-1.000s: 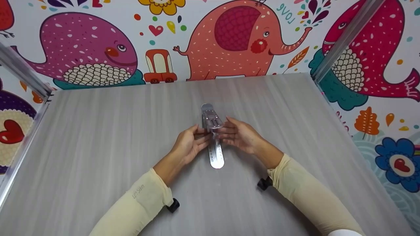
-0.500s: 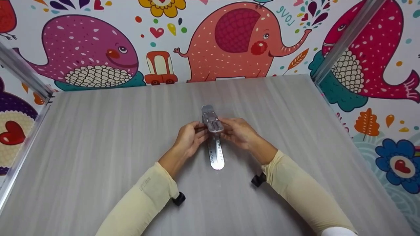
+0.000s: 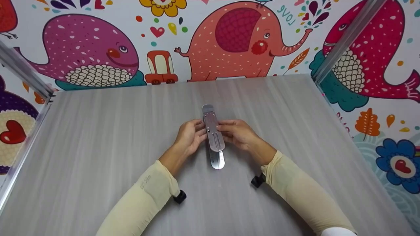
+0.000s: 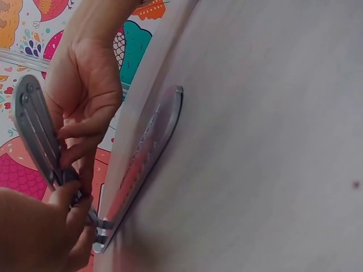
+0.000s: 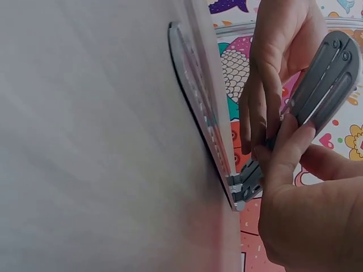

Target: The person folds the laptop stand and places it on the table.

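Observation:
A silver folding metal stand (image 3: 215, 134) of long, round-ended plates stands mid-table in the head view. Its base plate (image 4: 164, 122), lined with small notches, lies along the table. From a hinge at the far end, the upper plate (image 5: 334, 73) slants up over the base, its near end raised. My left hand (image 3: 189, 136) holds the stand's left side at the middle, fingers partly hidden behind the plate. On the opposite edge, my right hand (image 3: 241, 135) pinches it with thumb and fingers. Both wrist views show the fingertips meeting around the middle joint.
The grey wood-grain table (image 3: 108, 157) ends at a wall (image 3: 197, 26) printed with cartoon animals. Metal posts (image 3: 347, 39) rise at the back corners. A black wrist camera (image 3: 179, 197) sticks out under the left sleeve, another (image 3: 258, 180) under the right.
The stand's upper plate has swung down toward me and covers more of the base. My right hand has closed in on its edge; the left hand has shifted slightly away from me.

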{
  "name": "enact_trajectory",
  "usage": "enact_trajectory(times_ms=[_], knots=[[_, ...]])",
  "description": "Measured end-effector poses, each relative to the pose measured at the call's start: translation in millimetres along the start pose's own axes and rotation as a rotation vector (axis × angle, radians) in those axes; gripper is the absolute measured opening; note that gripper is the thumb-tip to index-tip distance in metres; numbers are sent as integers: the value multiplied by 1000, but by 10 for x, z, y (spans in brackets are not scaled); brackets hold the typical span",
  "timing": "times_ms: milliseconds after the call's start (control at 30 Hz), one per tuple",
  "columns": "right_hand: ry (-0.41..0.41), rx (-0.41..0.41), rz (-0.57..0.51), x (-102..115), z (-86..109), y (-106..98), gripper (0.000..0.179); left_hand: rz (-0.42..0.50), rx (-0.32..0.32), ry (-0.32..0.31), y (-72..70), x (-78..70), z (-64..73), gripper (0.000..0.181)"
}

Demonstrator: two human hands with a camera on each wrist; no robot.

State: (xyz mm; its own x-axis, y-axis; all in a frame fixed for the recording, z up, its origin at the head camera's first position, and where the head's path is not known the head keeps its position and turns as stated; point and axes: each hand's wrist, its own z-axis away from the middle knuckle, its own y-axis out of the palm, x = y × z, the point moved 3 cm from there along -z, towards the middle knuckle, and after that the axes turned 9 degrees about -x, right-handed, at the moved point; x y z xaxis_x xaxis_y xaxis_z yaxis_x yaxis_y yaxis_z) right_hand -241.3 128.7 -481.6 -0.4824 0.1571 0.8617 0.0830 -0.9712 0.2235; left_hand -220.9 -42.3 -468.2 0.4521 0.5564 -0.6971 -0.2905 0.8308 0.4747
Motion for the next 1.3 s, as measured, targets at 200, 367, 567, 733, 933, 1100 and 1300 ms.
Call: enact_trajectory(times_ms=[200,367,567,733,933,1100,1300], knots=[[4,-15,38,-12,3,-15,44,-3,0,-22,-1,8,7,55],[32,-15,98,-20,24,-36,43,-25,8,-32,-25,13,26,56],[61,0,132,-54,55,-94,39,-52,23,-56,-83,26,47,56],[69,42,128,-95,110,-151,40,-77,18,-75,-142,33,73,54],[56,78,166,-149,242,-223,42,-122,23,-65,-225,74,149,54],[-69,73,351,-203,416,-241,46,-267,53,-1,-269,172,270,50],[-502,97,834,-242,656,-216,59,-982,158,443,-244,284,493,53]])
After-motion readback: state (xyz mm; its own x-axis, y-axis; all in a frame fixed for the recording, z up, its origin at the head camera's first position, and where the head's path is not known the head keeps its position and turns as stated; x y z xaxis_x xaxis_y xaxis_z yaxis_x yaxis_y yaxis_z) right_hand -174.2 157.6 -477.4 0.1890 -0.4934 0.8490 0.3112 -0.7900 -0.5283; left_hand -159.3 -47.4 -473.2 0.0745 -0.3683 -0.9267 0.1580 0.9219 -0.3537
